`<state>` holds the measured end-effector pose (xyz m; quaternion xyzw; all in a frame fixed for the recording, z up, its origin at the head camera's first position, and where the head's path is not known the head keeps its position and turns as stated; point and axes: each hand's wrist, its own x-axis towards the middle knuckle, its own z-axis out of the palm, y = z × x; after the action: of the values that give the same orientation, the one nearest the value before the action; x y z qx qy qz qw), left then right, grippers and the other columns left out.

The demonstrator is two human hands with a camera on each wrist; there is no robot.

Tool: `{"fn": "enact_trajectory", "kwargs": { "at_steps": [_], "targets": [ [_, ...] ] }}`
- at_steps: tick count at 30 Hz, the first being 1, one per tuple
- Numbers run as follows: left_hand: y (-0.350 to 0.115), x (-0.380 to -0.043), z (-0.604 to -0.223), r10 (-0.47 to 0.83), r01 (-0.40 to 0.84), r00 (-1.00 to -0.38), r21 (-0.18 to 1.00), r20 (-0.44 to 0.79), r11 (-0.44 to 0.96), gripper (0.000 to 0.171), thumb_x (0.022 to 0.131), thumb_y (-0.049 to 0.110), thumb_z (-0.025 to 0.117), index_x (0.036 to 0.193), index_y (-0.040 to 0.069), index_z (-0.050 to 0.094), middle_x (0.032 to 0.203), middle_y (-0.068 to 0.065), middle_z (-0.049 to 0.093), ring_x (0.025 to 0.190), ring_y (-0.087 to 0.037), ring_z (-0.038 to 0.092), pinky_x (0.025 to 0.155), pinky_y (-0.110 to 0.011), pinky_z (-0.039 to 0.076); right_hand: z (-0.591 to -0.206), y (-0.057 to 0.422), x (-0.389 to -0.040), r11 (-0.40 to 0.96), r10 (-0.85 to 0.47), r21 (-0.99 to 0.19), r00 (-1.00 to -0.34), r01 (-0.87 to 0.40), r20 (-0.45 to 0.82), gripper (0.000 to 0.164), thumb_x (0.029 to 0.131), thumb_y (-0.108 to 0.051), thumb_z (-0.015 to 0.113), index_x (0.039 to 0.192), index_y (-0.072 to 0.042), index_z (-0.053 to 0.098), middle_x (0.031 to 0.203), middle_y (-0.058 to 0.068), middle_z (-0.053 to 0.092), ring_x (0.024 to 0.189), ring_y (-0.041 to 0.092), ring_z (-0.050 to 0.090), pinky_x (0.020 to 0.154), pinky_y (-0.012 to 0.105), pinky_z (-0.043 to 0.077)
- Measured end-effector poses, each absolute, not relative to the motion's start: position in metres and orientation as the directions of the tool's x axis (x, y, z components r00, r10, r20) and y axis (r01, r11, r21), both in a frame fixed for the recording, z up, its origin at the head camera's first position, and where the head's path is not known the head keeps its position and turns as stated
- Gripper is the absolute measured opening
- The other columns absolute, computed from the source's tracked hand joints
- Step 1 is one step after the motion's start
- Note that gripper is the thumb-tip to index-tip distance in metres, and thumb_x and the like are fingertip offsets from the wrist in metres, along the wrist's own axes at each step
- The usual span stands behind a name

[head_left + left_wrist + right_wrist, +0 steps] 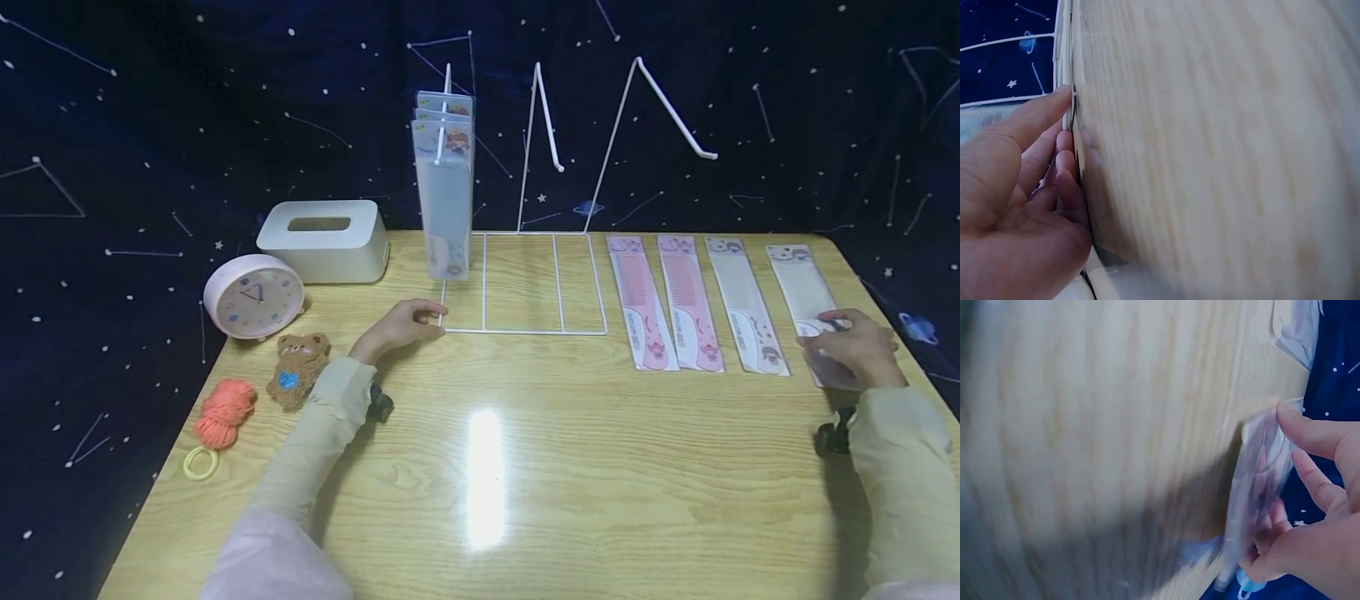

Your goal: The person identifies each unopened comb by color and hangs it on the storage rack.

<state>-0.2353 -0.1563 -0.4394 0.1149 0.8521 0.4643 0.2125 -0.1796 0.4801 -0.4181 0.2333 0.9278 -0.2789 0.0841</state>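
My left hand (405, 323) pinches the front left corner of a white wire display rack (525, 332); in the left wrist view the thumb (1041, 115) lies against the wire with the other fingers curled beside it. From the rack's left hook hang several packaged blue combs (448, 200), one behind another. At the far right, my right hand (855, 346) holds a packaged white comb (798, 279) by its lower end, thumb and fingers on opposite edges. The right wrist view shows its clear sleeve (1260, 469) tilted up from the tabletop.
Two packaged pink combs (641, 308) and another packaged white comb (746, 308) lie in a row right of the rack. On the left are a tissue box (330, 250), round clock (255, 296), toy bear (298, 367), orange yarn (223, 412) and yellow ring (200, 464).
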Motion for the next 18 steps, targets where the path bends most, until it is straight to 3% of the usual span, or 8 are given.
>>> {"fn": "enact_trajectory", "kwargs": {
  "at_steps": [6, 12, 18],
  "targets": [
    [-0.1569, -0.2339, -0.4379, 0.379, -0.012, -0.889, 0.840, -0.258, 0.543, 0.045, 0.088, 0.012, 0.066, 0.130, 0.001, 0.054, 0.137, -0.016, 0.049, 0.121, -0.030, 0.044, 0.105, -0.044, 0.034, -0.4142, 0.4811, -0.1797, 0.752, 0.373, -0.486, -0.895, 0.445, -0.243, 0.077, 0.077, -0.020, 0.074, 0.135, 0.009, 0.032, 0.139, 0.046, 0.012, 0.110, 0.053, 0.022, 0.086, 0.058, 0.029],
    [-0.1562, -0.2332, -0.4366, 0.379, -0.018, -0.889, 0.847, -0.257, 0.532, 0.044, 0.088, 0.011, 0.065, 0.129, 0.000, 0.055, 0.135, -0.016, 0.050, 0.115, -0.028, 0.044, 0.102, -0.042, 0.035, -0.4173, 0.4861, -0.1798, 0.750, 0.366, -0.481, -0.890, 0.455, -0.272, 0.095, 0.080, -0.020, 0.072, 0.148, 0.005, 0.011, 0.148, 0.037, 0.007, 0.121, 0.053, 0.022, 0.101, 0.064, 0.026],
    [-0.1550, -0.2335, -0.4376, 0.381, -0.017, -0.887, 0.844, -0.261, 0.537, 0.044, 0.088, 0.012, 0.065, 0.130, 0.001, 0.054, 0.136, -0.015, 0.049, 0.115, -0.027, 0.044, 0.101, -0.041, 0.036, -0.4086, 0.4793, -0.1725, 0.760, 0.367, -0.532, -0.922, 0.373, -0.123, 0.089, 0.083, -0.012, 0.067, 0.149, 0.003, 0.009, 0.143, 0.042, 0.019, 0.118, 0.056, 0.027, 0.095, 0.067, 0.029]
  ]
}}
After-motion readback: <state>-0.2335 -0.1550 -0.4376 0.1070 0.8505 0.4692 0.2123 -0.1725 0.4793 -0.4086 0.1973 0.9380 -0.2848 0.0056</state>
